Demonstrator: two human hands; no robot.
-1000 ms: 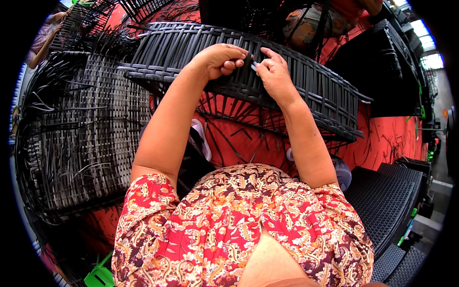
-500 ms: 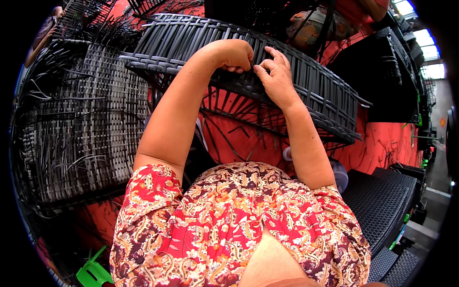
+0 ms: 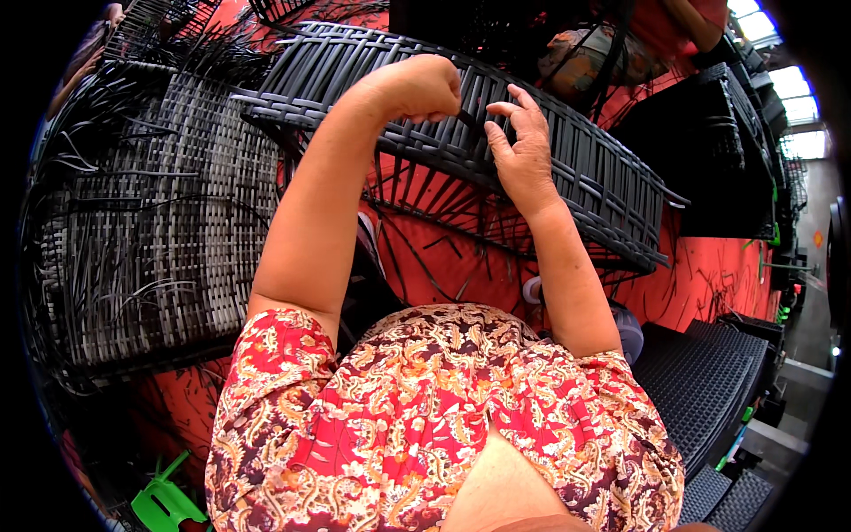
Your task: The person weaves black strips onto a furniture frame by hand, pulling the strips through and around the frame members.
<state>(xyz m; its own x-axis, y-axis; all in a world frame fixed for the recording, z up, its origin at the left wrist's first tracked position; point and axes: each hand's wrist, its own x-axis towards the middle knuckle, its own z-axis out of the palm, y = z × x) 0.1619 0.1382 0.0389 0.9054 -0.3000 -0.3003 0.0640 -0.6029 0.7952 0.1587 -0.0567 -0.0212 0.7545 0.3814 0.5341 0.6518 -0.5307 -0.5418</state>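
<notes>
A long dark grey woven wicker panel (image 3: 603,191) stretches across in front of me, its close-set strips running between braided edges. Over its middle my left hand (image 3: 425,87) is closed in a fist, with the end of a dark weaving strip (image 3: 467,118) showing at its fingers; the rest of that strip is hidden. My right hand (image 3: 521,146) is just to the right, at the same panel. Its fingers are apart and slightly bent, and nothing shows between them. I cannot tell whether its fingertips touch the weave.
At left stands a grey-and-white woven piece (image 3: 168,230) with loose strand ends. Strip scraps litter the red floor (image 3: 425,257). Black woven furniture (image 3: 700,363) sits at lower right, a green plastic object (image 3: 168,501) at lower left. Another person (image 3: 700,27) is beyond the panel.
My left hand has drawn slightly up and left, away from the right hand, and the gap between them is wider. The right hand has shifted a little right, its fingers more spread.
</notes>
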